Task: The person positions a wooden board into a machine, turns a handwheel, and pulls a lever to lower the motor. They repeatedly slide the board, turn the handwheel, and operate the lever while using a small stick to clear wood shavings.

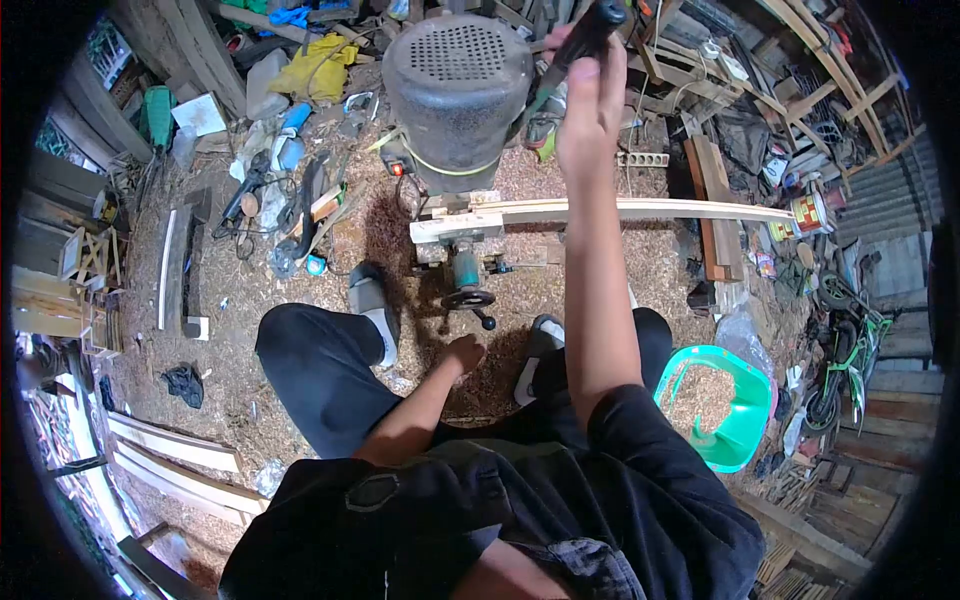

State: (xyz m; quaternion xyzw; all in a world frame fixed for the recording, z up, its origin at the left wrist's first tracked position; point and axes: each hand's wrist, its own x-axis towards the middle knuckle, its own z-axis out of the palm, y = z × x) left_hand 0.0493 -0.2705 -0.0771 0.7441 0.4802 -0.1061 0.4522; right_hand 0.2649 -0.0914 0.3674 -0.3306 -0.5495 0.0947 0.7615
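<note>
My right hand [592, 110] is stretched far forward, its fingers around a dark tool with a black handle [590, 35]; its exact kind I cannot make out. My left hand [465, 353] is loosely closed low in front of me, with nothing visible in it. Just beyond it stands a teal clamp-like device [466, 268] with a black handwheel [468, 300]. A long pale wooden strip [680, 208] runs rightward from a short wooden block [435, 232] above the device. Behind them is a large dark drum-shaped thing [455, 115] with a perforated top.
A green tub [755, 400] holding wood shavings sits at my right. Shavings cover the floor. Brown boards [715, 215] and paint buckets [808, 212] lie farther right. Power tools and cables [250, 195] are at the left, with planks [175, 440] nearer me.
</note>
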